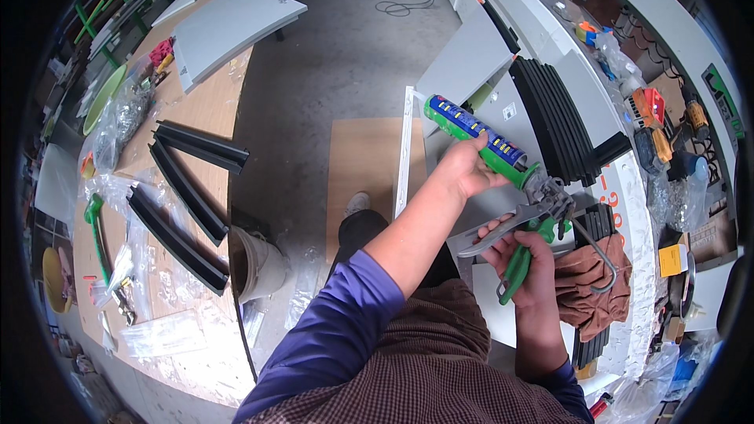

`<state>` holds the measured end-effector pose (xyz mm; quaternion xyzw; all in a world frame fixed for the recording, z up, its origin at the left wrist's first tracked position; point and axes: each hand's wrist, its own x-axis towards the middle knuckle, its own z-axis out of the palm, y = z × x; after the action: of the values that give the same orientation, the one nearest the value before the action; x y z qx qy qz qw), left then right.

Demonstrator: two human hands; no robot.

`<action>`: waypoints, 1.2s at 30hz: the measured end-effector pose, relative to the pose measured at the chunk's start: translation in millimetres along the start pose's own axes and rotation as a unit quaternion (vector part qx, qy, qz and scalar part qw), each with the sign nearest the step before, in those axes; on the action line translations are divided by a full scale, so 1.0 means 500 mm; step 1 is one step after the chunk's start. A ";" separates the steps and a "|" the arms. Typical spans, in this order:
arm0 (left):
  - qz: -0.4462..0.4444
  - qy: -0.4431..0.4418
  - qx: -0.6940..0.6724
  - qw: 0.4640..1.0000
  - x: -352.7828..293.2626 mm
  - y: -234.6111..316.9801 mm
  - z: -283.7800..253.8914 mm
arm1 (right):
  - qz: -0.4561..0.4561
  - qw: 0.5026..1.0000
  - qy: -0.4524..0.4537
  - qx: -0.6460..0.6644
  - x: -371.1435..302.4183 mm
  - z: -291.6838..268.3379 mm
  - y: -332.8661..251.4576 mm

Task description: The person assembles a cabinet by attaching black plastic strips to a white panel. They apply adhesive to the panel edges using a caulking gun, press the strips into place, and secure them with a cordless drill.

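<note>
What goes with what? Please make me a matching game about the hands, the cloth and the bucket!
1. left hand
2. right hand
3. brown cloth
4. bucket

A. over black strips
B. holding the green handle
C. by the edge of the wooden table
D. holding the blue-and-green cartridge

Pairs: 1-D, 2-B, 3-A, 4-C

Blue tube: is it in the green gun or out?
In. The blue tube lies in the green cradle of the gun; the left hand grips it there, the right hand holds the handle.

The head-worn fisheye looks down, close over both hands (470,168) (536,273).
</note>
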<state>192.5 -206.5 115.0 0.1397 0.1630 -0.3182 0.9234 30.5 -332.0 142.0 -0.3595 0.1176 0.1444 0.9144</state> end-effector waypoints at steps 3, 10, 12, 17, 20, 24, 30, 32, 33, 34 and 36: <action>0.006 0.001 -0.031 0.999 -0.006 0.004 0.003 | -0.008 0.999 0.009 -0.034 0.001 0.000 0.000; 0.038 -0.034 -0.107 0.993 -0.015 0.009 0.034 | -0.136 0.945 -0.006 -0.297 0.013 -0.032 0.020; 0.041 -0.062 -0.115 0.991 -0.026 0.001 0.046 | -0.182 0.898 -0.024 -0.400 0.012 -0.049 0.017; 0.103 -0.100 -0.065 0.987 -0.077 -0.036 0.079 | -0.238 0.878 -0.013 -0.415 -0.014 -0.070 0.017; 0.138 -0.164 -0.013 0.977 -0.113 -0.060 0.095 | -0.247 0.867 0.030 -0.433 -0.059 -0.067 0.029; 0.152 -0.173 0.005 0.973 -0.158 -0.075 0.104 | -0.325 0.804 0.033 -0.497 -0.124 -0.067 0.032; 0.058 -0.227 -0.070 0.970 -0.195 -0.081 0.114 | -0.344 0.778 -0.123 -0.511 -0.165 -0.076 0.011; 0.038 -0.241 -0.064 0.968 -0.198 -0.091 0.112 | -0.357 0.795 -0.134 -0.472 -0.174 -0.082 0.018; 0.033 -0.233 -0.064 0.970 -0.198 -0.098 0.113 | -0.363 0.801 -0.138 -0.455 -0.180 -0.088 0.022; 0.043 -0.229 -0.049 0.971 -0.198 -0.111 0.112 | -0.329 0.855 -0.137 -0.377 -0.186 -0.097 0.022; 0.048 -0.228 -0.037 0.972 -0.197 -0.133 0.113 | -0.314 0.878 -0.091 -0.350 -0.206 -0.111 0.035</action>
<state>89.0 -224.2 194.3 0.0365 -0.0473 -0.2903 0.9551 -77.4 -376.6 124.3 -0.6594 -0.1429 -0.0861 0.7330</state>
